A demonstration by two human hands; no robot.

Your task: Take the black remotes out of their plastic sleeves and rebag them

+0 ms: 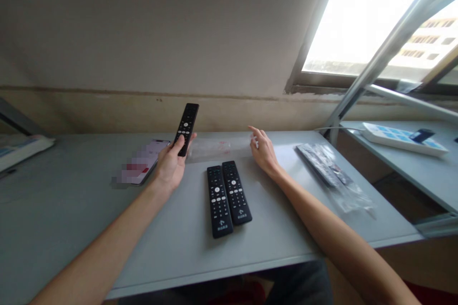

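Observation:
My left hand (171, 164) is closed around the lower part of a black remote control (189, 118), raised above the desk with its buttons facing me and my thumb on its front. Two more black remotes, a left one (217, 205) and a right one (237, 198), lie side by side on the desk between my forearms. Over the desk's far side, my right hand (264, 150) holds nothing, its index finger stretched out and the other fingers partly curled. Between the hands lies a clear plastic bag (214, 148), near the right fingertips; whether they touch it I cannot tell.
Left of my left hand lies a phone (146, 159), partly blurred out. On the right is a clear bag with dark remotes (324, 164) inside. A white power strip (400, 139) rests on the neighbouring desk, past a metal post (379, 62). A wall stands behind the desk (171, 248).

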